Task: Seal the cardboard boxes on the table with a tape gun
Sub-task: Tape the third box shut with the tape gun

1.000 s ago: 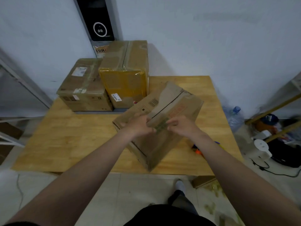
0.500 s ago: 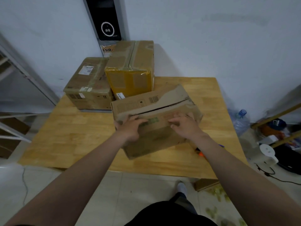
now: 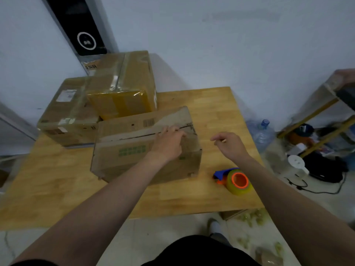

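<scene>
Resting on wooden table (image 3: 211,116), boxes (image 3: 123,156), tape gun (image 3: 233,179), white wall (image 3: 230,45)

light wood counter (image 3: 57,179), brown taped box (image 3: 65,112) and taller yellowish one (image 3: 123,89) back left, untaped box (image 3: 124,150) mid-counter, tape gun (image 3: 235,179) just right of it

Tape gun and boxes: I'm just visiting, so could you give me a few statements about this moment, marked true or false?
1. The tape gun lies on the table, in neither hand. True.
2. The right hand grips the front box. False: it is over the table beside the box and holds nothing.
3. The left hand rests on top of the front box, at its seam. True.
4. Fresh tape closes the front box's top seam. False: a dark gap runs between its flaps.
5. The front box is the only box on the table. False: a flat box and a taller box stand behind it.
</scene>
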The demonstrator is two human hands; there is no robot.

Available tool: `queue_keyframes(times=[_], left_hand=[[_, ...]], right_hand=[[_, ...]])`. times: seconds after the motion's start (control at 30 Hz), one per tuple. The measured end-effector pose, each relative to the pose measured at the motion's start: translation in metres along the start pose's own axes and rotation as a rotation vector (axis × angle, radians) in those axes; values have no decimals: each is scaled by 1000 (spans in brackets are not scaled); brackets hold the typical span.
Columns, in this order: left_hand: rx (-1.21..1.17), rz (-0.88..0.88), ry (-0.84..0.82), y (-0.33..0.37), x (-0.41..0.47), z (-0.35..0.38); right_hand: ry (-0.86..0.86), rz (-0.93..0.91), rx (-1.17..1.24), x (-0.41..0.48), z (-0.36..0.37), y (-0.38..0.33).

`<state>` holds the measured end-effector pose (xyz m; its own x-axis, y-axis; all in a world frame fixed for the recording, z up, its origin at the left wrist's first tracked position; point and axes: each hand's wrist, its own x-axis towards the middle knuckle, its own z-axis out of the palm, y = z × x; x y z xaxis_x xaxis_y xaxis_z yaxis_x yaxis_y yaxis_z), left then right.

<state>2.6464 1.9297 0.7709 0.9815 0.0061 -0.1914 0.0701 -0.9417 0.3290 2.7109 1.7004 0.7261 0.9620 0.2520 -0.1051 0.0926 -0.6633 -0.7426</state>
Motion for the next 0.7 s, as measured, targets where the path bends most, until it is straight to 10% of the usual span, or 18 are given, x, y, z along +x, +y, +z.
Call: queue_keyframes(times=[0.33,0.7], left_hand=[[81,160,-130,106,98,50],[58,-101,-335,129,160,123]], right_hand=[[-293,365,-290,23,-36,141],[-628,486,-348,44,0,225]])
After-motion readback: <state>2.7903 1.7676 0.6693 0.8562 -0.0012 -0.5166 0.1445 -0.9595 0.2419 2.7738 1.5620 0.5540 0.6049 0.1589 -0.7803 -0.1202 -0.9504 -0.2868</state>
